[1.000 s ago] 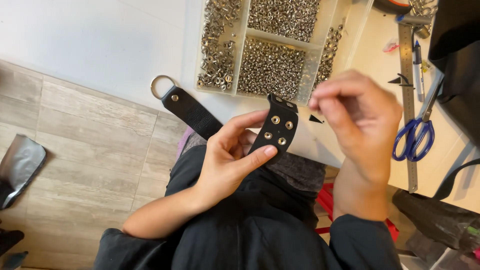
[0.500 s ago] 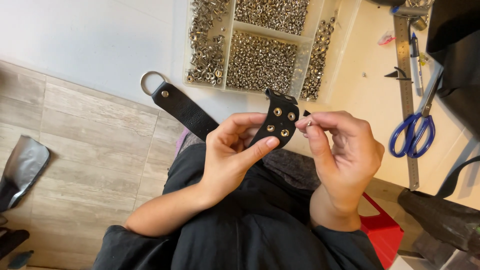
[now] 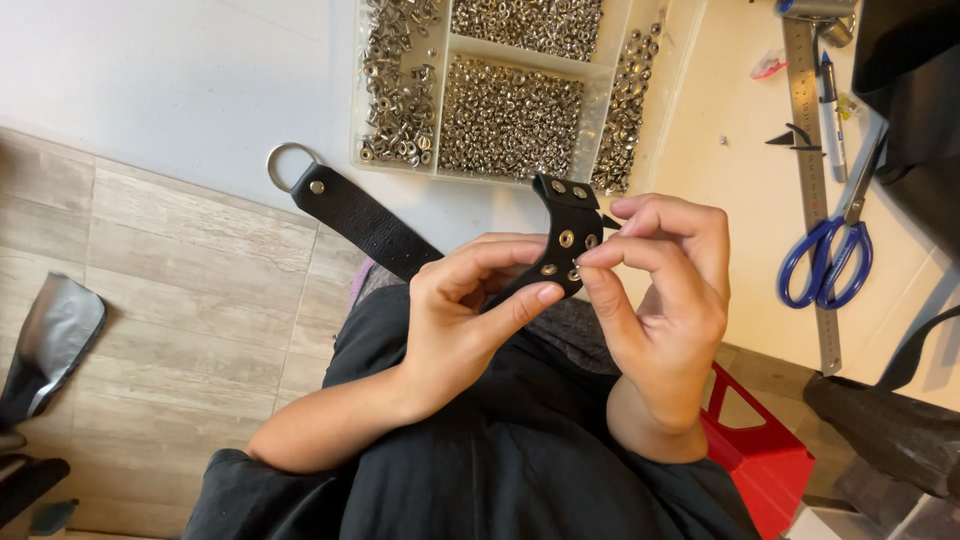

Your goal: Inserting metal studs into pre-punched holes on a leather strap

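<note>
Pinching the black leather strap [image 3: 470,245], the left hand [image 3: 465,315] held its riveted end. The right hand [image 3: 665,285] pressed fingertips [image 3: 590,262] closed against a rivet beside that grip.

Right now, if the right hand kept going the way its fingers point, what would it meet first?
The right hand points left; its fingertips already touch the black leather strap, with the left hand probably next behind.
</note>
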